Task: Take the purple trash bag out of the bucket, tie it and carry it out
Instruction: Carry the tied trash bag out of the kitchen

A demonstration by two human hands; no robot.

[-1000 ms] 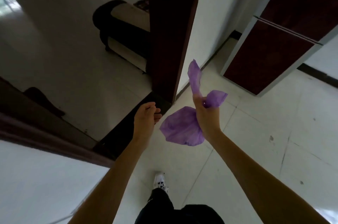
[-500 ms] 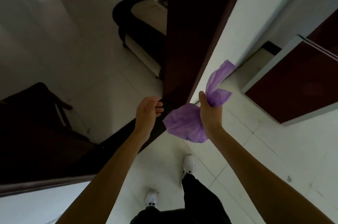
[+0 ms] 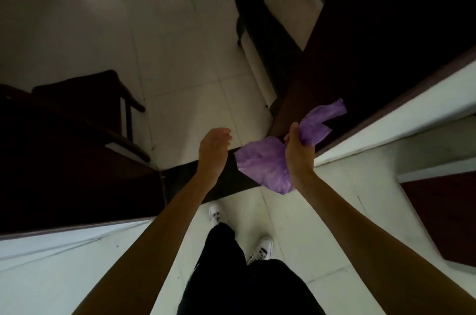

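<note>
- Bag (image 3: 268, 168) clamped in right hand (image 3: 298, 151), its loose ends sticking out above the fist.
- Left hand (image 3: 213, 150) empty, fingers loosely curled, beside bag.

Open tiled floor (image 3: 180, 44) ahead, chair (image 3: 85, 108) left, door (image 3: 373, 44) right

A dark wooden chair (image 3: 85, 108) stands at left on the pale tiled floor (image 3: 180, 57); a dark sofa (image 3: 273, 18) lies at upper right beside a dark door (image 3: 373, 44).

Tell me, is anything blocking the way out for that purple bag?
Nothing visible does. The right hand grips the purple bag at an open doorway; the pale floor directly ahead looks bare, with dark chair off left.
</note>
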